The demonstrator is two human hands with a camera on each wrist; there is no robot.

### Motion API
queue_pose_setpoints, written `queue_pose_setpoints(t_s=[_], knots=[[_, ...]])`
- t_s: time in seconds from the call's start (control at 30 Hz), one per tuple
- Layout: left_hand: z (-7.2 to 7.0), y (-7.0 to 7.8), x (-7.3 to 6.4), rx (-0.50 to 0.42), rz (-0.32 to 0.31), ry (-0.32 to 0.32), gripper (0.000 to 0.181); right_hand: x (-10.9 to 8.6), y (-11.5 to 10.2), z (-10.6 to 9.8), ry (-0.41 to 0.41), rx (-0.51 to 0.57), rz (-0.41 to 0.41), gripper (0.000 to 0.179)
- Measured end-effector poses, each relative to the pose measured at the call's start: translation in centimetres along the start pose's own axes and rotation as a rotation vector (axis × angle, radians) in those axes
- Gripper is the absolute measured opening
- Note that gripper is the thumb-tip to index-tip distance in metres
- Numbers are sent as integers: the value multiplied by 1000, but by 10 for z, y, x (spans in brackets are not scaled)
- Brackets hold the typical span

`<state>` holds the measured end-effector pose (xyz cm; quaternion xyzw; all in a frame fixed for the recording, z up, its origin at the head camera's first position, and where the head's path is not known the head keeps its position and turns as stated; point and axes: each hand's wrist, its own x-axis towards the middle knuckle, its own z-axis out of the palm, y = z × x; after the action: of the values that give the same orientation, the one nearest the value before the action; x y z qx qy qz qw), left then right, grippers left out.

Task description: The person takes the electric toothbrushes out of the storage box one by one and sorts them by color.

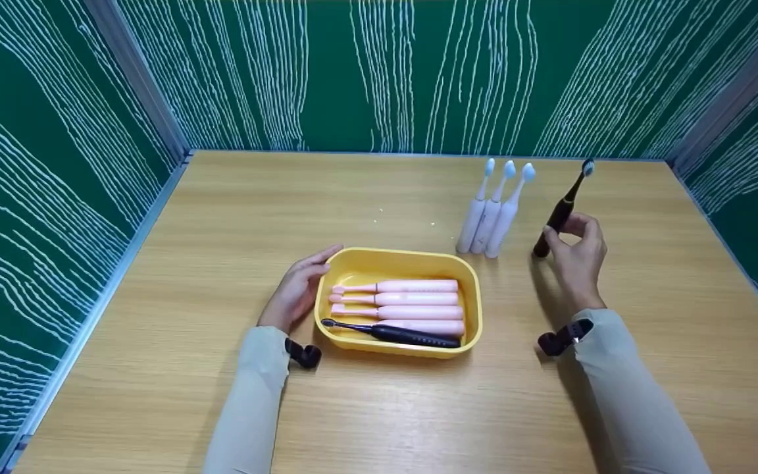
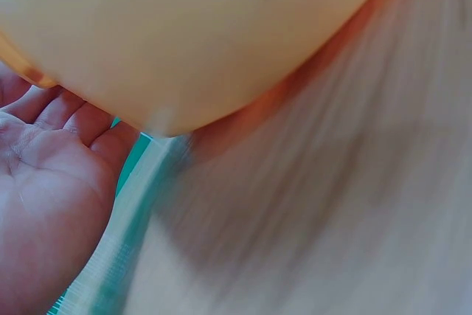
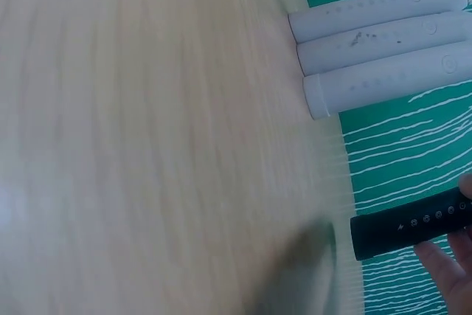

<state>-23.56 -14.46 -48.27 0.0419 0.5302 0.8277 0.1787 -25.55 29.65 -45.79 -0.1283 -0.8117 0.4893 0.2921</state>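
My right hand (image 1: 580,253) pinches a black electric toothbrush (image 1: 562,212) by its handle between thumb and fingers. The brush stands nearly upright, head up, its base close over the table; the right wrist view shows the row of symbols on its handle (image 3: 413,223). To its left, three white electric toothbrushes (image 1: 487,227) stand upright side by side. My left hand (image 1: 297,289) touches the outer left corner of a yellow bin (image 1: 399,255), fingers extended along its wall. Several pink electric toothbrushes (image 1: 418,313) and another black toothbrush (image 1: 415,336) lie inside, heads to the left.
The wooden table (image 1: 221,217) is bounded by green panels (image 1: 333,79) with white wavy lines at the back and both sides. A few tiny white specks (image 1: 433,224) lie behind the bin. Each wrist carries a small black camera (image 1: 303,354).
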Motion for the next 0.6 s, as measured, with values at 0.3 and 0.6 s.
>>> queue_pose_setpoints(t_s=[0.3,0.6], knots=[[-1,-1,0,-13,3,-5,49,0,3,3,-16,-9,35,35],[0,1,-1,-8,-3,11,48,-1,4,3,-40,3,74,33]])
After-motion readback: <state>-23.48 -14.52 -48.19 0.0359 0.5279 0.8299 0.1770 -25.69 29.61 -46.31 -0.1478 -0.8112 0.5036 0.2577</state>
